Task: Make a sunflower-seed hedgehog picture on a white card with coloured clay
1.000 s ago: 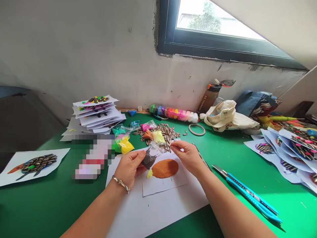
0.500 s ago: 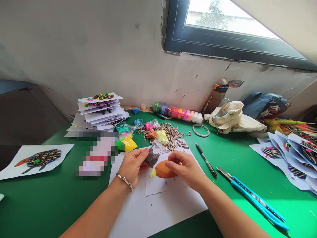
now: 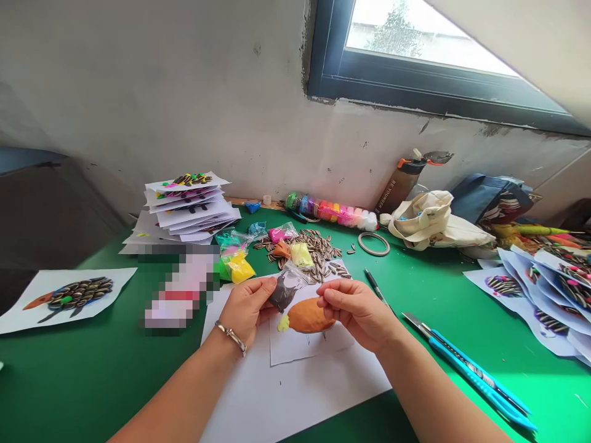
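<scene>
“Firstly, what lies along the desk's (image 3: pixel 92 381) left edge?”

“One card (image 3: pixel 78 299), flat, bearing a seed-covered bird with an orange head. To its right, by the back edge, a stack (image 3: pixel 184 209) of similar cards; in front of that, an item (image 3: pixel 178 295) blurred past reading.”

“Next, the left hand (image 3: pixel 242 307)?”

“Metal bracelet (image 3: pixel 231 338) at the wrist. Thumb on top, fingers beneath, closed on a black clay pouch (image 3: pixel 282 296), which is tilted and raised near the orange oval (image 3: pixel 311 317), its clear plastic end toward the back right.”

“What carries the oval?”

“A small sheet (image 3: pixel 287 349), lying on a large sheet (image 3: pixel 258 400). A yellow lump (image 3: pixel 283 323) touches the oval's left end; thin lines run below. Behind the sheets: heaped seeds (image 3: pixel 325 246), a pale yellow pouch (image 3: pixel 301 254) resting on them.”

“And the right hand (image 3: pixel 362 311)?”

“Over the oval's right end, apart from the black clay pouch. Thumb and forefinger tips drawn nearly together, other fingers curled. Whether anything sits between them, cannot tell.”

“Lastly, the desk's right side?”

“Tape ring (image 3: pixel 375 253) and pen (image 3: pixel 373 283) beyond the hand, then a blue knife (image 3: pixel 471 372), slanting toward the front right corner. Near the right edge, overlapping seed cards (image 3: pixel 540 295).”
</scene>
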`<action>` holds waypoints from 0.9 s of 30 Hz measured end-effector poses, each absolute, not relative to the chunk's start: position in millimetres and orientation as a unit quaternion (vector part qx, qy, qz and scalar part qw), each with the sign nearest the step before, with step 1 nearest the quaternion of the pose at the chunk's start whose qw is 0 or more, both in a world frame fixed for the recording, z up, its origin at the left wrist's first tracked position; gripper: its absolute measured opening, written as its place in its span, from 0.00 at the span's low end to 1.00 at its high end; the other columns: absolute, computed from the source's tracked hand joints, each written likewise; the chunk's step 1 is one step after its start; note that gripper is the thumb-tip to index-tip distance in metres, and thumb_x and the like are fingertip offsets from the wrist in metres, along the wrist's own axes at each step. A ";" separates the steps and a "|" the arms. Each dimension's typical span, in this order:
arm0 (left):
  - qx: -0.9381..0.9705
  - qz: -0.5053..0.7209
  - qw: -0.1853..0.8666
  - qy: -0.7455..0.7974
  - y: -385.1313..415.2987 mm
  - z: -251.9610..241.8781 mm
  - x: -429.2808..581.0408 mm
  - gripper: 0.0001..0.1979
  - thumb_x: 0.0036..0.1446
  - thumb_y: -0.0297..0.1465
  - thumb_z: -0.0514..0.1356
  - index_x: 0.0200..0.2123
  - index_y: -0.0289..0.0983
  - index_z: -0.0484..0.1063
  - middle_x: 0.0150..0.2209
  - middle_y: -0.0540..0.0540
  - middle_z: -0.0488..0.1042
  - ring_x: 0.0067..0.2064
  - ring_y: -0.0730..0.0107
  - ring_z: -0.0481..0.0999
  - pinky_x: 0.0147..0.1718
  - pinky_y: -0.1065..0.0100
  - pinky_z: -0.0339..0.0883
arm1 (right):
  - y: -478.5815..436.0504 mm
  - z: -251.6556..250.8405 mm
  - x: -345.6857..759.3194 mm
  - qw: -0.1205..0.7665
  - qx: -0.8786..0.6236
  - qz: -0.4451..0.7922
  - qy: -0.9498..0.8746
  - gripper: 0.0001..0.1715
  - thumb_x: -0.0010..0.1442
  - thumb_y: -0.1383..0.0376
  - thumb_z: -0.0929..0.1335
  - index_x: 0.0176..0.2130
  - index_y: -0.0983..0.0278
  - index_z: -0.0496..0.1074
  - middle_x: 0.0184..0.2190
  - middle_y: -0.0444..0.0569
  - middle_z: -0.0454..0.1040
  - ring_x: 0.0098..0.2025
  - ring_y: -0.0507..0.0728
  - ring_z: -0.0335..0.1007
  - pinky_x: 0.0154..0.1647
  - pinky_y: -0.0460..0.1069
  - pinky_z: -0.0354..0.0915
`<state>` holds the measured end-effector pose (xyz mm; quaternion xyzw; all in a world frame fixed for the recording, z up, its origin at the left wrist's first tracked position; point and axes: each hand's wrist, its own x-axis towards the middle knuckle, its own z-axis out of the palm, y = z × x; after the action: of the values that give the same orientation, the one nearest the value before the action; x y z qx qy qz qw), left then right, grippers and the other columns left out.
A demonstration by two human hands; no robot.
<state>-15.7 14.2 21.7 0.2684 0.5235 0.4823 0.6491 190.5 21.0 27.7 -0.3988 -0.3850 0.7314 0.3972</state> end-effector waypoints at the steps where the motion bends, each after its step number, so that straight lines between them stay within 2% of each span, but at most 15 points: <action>1: 0.267 0.483 0.650 0.522 14.2 22.0 -15.6 0.17 0.43 0.41 0.68 0.33 0.36 0.77 0.31 0.47 0.78 0.31 0.71 0.75 0.31 0.71 0.69 | 21.3 28.2 191.6 0.395 -0.395 0.735 -0.383 0.11 0.49 0.64 0.75 0.33 0.67 0.76 0.26 0.48 0.75 0.25 0.47 0.64 0.29 0.44 0.59; 5: 0.259 0.488 0.652 0.520 13.8 23.6 -15.9 0.17 0.41 0.41 0.69 0.32 0.36 0.77 0.30 0.47 0.78 0.31 0.71 0.75 0.31 0.71 0.69 | 21.9 29.4 193.6 0.394 -0.391 0.741 -0.378 0.12 0.48 0.66 0.75 0.35 0.66 0.76 0.31 0.50 0.77 0.29 0.50 0.71 0.34 0.46 0.63; 11: 0.256 0.488 0.647 0.526 13.9 24.4 -16.3 0.18 0.40 0.41 0.70 0.33 0.36 0.77 0.30 0.47 0.79 0.30 0.71 0.75 0.30 0.72 0.68 | 20.3 31.3 191.3 0.400 -0.379 0.747 -0.371 0.13 0.47 0.65 0.75 0.35 0.66 0.75 0.31 0.50 0.77 0.30 0.52 0.72 0.36 0.47 0.64; 14: 0.260 0.487 0.648 0.525 14.1 24.3 -16.1 0.17 0.40 0.41 0.69 0.32 0.36 0.77 0.30 0.47 0.79 0.31 0.71 0.75 0.31 0.71 0.68 | 20.9 30.6 191.6 0.418 -0.385 0.733 -0.373 0.12 0.47 0.64 0.75 0.32 0.66 0.74 0.27 0.47 0.75 0.28 0.50 0.69 0.32 0.45 0.62; 18: 0.265 0.489 0.646 0.523 14.0 23.8 -16.1 0.16 0.40 0.41 0.69 0.30 0.36 0.76 0.27 0.48 0.78 0.30 0.71 0.75 0.29 0.71 0.67 | 22.8 26.5 194.1 0.441 -0.402 0.703 -0.386 0.13 0.48 0.60 0.74 0.27 0.65 0.69 0.21 0.42 0.67 0.24 0.48 0.60 0.25 0.44 0.56; 22: 0.269 0.491 0.640 0.526 14.1 22.3 -17.0 0.15 0.42 0.41 0.69 0.29 0.36 0.76 0.26 0.49 0.77 0.28 0.73 0.74 0.28 0.72 0.66 | 22.5 24.8 194.0 0.458 -0.402 0.685 -0.400 0.16 0.51 0.59 0.73 0.24 0.65 0.66 0.18 0.40 0.63 0.22 0.47 0.55 0.25 0.45 0.54; 27: 0.268 0.488 0.640 0.529 13.9 22.0 -17.2 0.15 0.43 0.41 0.68 0.30 0.36 0.76 0.27 0.49 0.77 0.29 0.73 0.74 0.30 0.72 0.66 | 18.0 28.8 189.3 0.428 -0.414 0.687 -0.416 0.13 0.47 0.61 0.75 0.32 0.65 0.72 0.25 0.45 0.71 0.27 0.50 0.65 0.29 0.46 0.59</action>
<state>-17.2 13.9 22.0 0.2681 0.5286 0.4884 0.6404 189.3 18.0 28.8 -0.4143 -0.4161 0.6870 0.4281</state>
